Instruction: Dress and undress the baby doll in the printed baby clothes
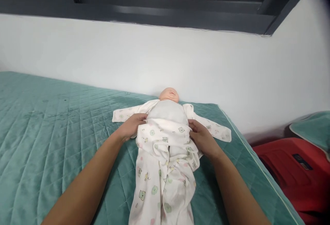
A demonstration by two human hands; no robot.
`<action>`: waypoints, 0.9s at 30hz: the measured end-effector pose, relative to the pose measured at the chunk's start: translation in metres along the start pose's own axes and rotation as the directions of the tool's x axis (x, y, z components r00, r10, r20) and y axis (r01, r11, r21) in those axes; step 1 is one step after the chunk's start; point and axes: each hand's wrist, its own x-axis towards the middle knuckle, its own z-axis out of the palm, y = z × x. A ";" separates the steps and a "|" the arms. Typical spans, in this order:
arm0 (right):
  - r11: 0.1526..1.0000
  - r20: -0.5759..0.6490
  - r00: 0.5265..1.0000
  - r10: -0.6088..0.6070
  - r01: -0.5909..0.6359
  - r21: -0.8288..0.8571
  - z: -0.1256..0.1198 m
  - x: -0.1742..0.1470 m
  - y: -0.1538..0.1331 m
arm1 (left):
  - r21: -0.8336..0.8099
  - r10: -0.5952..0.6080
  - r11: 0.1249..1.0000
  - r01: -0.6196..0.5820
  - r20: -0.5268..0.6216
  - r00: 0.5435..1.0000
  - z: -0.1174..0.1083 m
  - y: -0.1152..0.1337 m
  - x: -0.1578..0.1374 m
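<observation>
On green quilt (pixel 77 142), doll (pixel 167 110), lower body inside patterned trousers (pixel 151 177); left hand (pixel 132 126), right hand (pixel 203 137) each pinching waistband (pixel 167 123).

The left hand (pixel 132 126) and right hand (pixel 204 138) hold the printed white trousers (pixel 165 139) at the waist around a baby doll (pixel 169 94), face-up on a green quilted bedspread (pixel 56 135).

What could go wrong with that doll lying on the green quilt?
With the left hand and right hand touching opposite sides of the bunched patterned trousers, an uneven pull might twist them. The doll's head lies close to the wall, so a push that way could bump it.
</observation>
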 end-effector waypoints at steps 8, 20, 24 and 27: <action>0.999 -0.013 1.000 0.025 -0.024 0.027 0.003 -0.001 -0.005 | -0.190 -0.068 0.980 0.067 0.001 0.998 0.001 -0.007 0.002; 1.000 0.067 0.998 -0.011 0.010 0.012 0.001 -0.004 -0.006 | -0.144 0.000 0.990 0.004 0.027 1.000 0.005 -0.007 -0.003; 0.991 0.033 0.996 0.082 -0.078 -0.109 -0.003 -0.006 -0.009 | 0.091 -0.047 0.995 0.051 -0.041 0.998 0.005 0.002 -0.011; 0.963 0.034 0.993 0.109 -0.098 -0.251 -0.006 -0.005 -0.011 | 0.262 -0.090 0.959 0.109 -0.085 0.992 0.001 0.009 -0.016</action>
